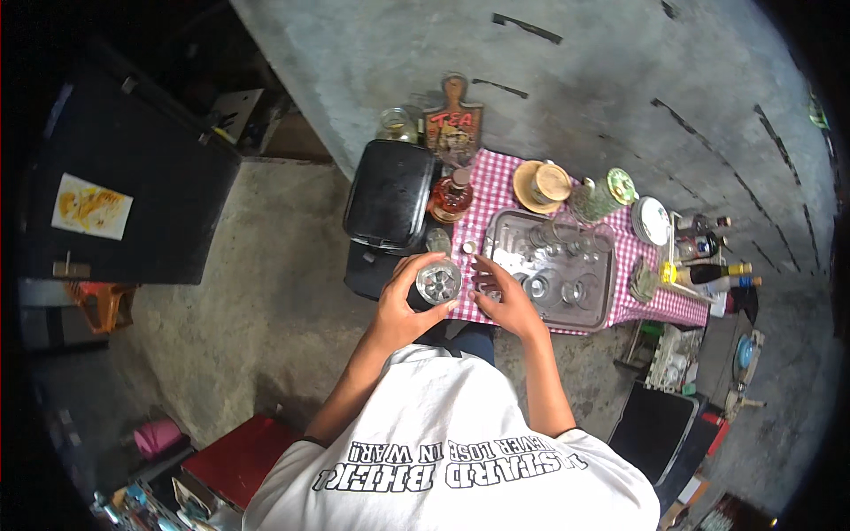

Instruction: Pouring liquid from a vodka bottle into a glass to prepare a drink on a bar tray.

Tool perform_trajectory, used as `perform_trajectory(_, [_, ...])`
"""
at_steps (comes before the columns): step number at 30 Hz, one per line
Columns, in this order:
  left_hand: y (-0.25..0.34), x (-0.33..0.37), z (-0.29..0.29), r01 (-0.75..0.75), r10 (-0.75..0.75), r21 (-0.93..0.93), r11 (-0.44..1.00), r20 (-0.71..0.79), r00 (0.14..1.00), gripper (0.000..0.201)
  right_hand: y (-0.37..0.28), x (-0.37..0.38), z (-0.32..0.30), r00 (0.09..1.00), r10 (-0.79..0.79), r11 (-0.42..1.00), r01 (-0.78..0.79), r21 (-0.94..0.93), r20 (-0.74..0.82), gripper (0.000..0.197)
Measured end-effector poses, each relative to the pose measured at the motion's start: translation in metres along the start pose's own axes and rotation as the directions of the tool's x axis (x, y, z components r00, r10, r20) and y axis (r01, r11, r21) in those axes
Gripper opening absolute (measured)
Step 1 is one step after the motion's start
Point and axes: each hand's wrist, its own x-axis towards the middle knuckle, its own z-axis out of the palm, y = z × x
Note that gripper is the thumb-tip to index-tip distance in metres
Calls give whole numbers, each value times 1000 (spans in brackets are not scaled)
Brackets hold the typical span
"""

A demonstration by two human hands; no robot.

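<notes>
My left hand (400, 308) is wrapped round a clear drinking glass (439, 282) at the near edge of the table, its fingers and thumb curved about the sides. A faceted pattern shows inside the glass. My right hand (512, 308) is apart from it, fingers spread and empty, over the left edge of a grey tray (506, 232). Several clear glasses, one of them a glass (574, 290), rest on the tray. Just beyond my hands, a small whitish object (469, 248) lies on the red checked cloth (492, 177); its kind is unclear.
An amber bottle (452, 196) and a black boxy appliance (390, 193) stand at the left. Behind the tray are a wooden cup on a saucer (551, 183), a green lidded jar (606, 196) and stacked plates (651, 220). Bottles (708, 273) fill a rack at right.
</notes>
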Motion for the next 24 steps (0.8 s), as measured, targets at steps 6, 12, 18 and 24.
perform_trajectory(6, [-8, 21, 35, -62, 52, 48, 997, 183, 982, 64, -38, -40, -17, 962, -249, 960, 260, 101, -113, 71])
perform_trajectory(12, [-15, 34, 75, -34, 40, -26, 999, 312, 949, 64, -26, -71, -22, 926, -202, 971, 233, 61, -317, 71])
perform_trajectory(18, [-9, 45, 104, -63, 49, 21, 998, 407, 912, 64, -14, -85, -36, 899, -119, 975, 186, 121, -421, 75])
perform_trajectory(24, [-4, 53, 128, -55, 37, 30, 998, 427, 903, 64, 2, -90, -60, 888, -173, 980, 200, 20, -427, 73])
